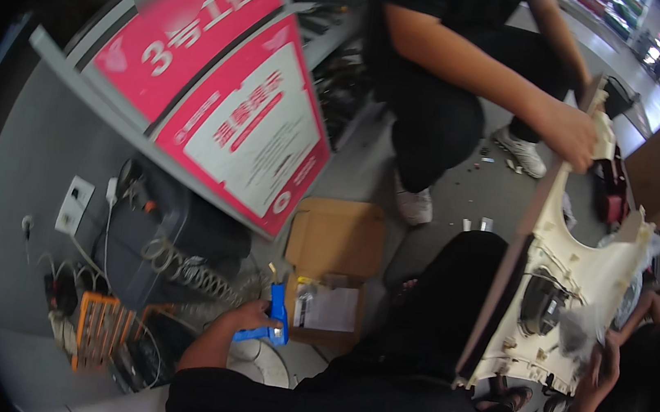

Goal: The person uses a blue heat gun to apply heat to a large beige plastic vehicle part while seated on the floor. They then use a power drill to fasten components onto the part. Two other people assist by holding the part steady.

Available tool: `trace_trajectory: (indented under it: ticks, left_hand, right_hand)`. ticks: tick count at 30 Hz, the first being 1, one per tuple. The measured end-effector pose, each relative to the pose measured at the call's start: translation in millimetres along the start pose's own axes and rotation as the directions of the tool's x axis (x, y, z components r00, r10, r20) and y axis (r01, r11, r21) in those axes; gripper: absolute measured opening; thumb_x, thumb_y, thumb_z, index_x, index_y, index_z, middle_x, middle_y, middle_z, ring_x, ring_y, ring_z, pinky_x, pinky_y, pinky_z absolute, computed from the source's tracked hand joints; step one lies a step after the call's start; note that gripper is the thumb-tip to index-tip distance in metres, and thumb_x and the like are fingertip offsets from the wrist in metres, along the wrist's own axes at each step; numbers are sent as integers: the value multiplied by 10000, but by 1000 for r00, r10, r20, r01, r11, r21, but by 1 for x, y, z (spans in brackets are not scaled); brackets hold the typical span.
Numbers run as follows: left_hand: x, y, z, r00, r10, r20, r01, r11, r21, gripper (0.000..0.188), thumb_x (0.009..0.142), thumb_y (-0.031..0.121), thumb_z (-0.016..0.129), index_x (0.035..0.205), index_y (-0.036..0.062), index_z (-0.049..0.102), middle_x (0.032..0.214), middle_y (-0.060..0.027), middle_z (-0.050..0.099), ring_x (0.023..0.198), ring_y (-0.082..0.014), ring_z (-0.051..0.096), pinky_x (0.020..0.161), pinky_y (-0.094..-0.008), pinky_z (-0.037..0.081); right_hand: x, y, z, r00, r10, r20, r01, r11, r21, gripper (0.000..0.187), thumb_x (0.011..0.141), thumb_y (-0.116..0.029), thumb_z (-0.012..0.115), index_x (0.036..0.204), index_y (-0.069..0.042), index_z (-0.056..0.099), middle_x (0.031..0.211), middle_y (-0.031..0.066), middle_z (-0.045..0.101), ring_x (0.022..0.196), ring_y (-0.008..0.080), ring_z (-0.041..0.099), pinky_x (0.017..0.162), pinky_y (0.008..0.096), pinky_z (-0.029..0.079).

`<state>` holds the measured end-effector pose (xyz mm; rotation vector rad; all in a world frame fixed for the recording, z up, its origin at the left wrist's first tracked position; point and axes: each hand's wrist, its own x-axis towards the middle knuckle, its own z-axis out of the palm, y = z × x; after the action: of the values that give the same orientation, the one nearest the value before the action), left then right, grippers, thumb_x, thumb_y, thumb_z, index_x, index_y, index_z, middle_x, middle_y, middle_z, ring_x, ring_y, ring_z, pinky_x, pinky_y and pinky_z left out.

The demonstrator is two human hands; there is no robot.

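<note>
On the left, my left hand point(253, 315) is closed round the handle of a blue glue gun point(279, 315), held above the near edge of an open cardboard box. On the right, a cream-coloured car trim panel point(533, 330) stands on edge with its inner side showing. A black fitting point(544, 305) with wiring is mounted in it. My right hand point(603, 370) grips the panel's lower right edge, beside a piece of clear plastic point(578, 331). Another person's hand point(569, 135) holds the panel's far end.
The cardboard box point(332, 268) lies open, with a white sheet inside. Behind my left hand are a coiled hose point(191, 267), a dark case point(154, 226) and an orange rack point(96, 330). A pink signboard point(233, 120) stands ahead. Someone crouches opposite; another arm point(646, 315) is at far right.
</note>
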<state>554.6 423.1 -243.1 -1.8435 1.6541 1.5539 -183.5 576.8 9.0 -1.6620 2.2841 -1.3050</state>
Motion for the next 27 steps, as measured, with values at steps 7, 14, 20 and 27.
trace_trajectory:
  ticks: [7, 14, 20, 27]
  left_hand:
    - [20, -88, 60, 977, -127, -170, 106, 986, -128, 692, 738, 452, 890, 1208, -15, 691, 1169, -237, 722, 1080, -336, 710, 925, -426, 544]
    - [34, -77, 43, 990, 63, -128, -68, 997, -41, 590, 772, 401, 874, 1186, 17, 705, 1129, -207, 742, 1027, -319, 723, 917, -410, 547]
    - [107, -16, 35, 986, 131, -105, -146, 978, -149, 491, 806, 373, 852, 1131, 27, 731, 1109, -185, 755, 997, -289, 728, 903, -402, 546]
    - [214, 66, -17, 964, 209, -165, -177, 965, 193, 568, 799, 483, 820, 1184, 77, 721, 1126, -187, 749, 1029, -336, 724, 916, -446, 550]
  right_hand:
    - [-15, 5, -21, 946, 315, 71, -320, 944, 75, 232, 1058, -140, 593, 1151, 72, 612, 990, 26, 628, 917, 92, 534, 836, 243, 444]
    - [-24, -13, -9, 936, 343, 77, -347, 937, 42, 216, 1061, -125, 584, 1134, 75, 613, 986, 30, 626, 904, 94, 520, 820, 251, 433]
    - [-33, -52, -1, 944, 323, 68, -328, 941, 89, 167, 1049, -124, 605, 1042, 43, 612, 929, -30, 568, 852, 53, 459, 746, 219, 374]
    - [-64, -104, -27, 858, 509, -71, -507, 861, 45, 104, 939, -106, 631, 919, -9, 604, 816, -50, 493, 768, 50, 410, 668, 227, 314]
